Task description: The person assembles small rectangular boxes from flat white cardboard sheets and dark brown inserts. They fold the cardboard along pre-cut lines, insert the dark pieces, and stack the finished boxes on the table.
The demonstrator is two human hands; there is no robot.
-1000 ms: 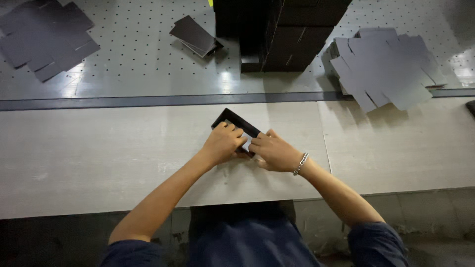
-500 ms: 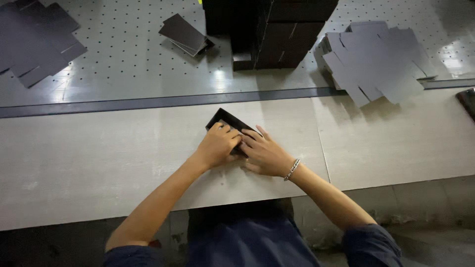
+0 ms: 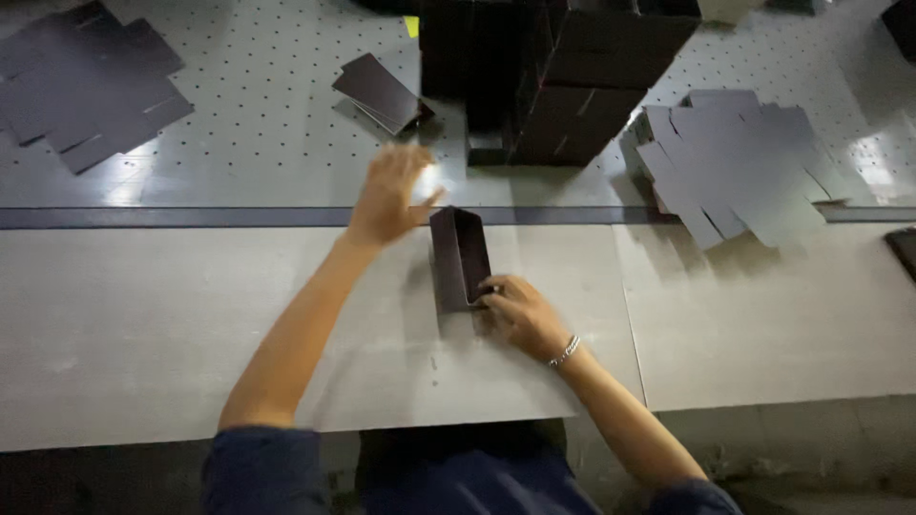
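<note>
A small dark folded cardboard box (image 3: 459, 256) stands on its edge on the pale worktable (image 3: 143, 334). My right hand (image 3: 520, 315) grips its near end, with a bracelet on the wrist. My left hand (image 3: 389, 194) is raised above the table's far edge, blurred, fingers spread, holding nothing. It hovers between the box and a small pile of folded dark boxes (image 3: 380, 92) on the perforated metal surface beyond.
Flat dark cardboard blanks (image 3: 86, 81) lie at the far left. A fanned pile of grey blanks (image 3: 735, 162) sits at the far right. A tall stack of dark boxes (image 3: 563, 76) stands behind. A dark rail (image 3: 191, 217) divides the table from the metal surface.
Both hands were pressing the flat box on the table. Now the box stands up on edge under my right hand, and my left hand has let go and lifted away toward the far side.
</note>
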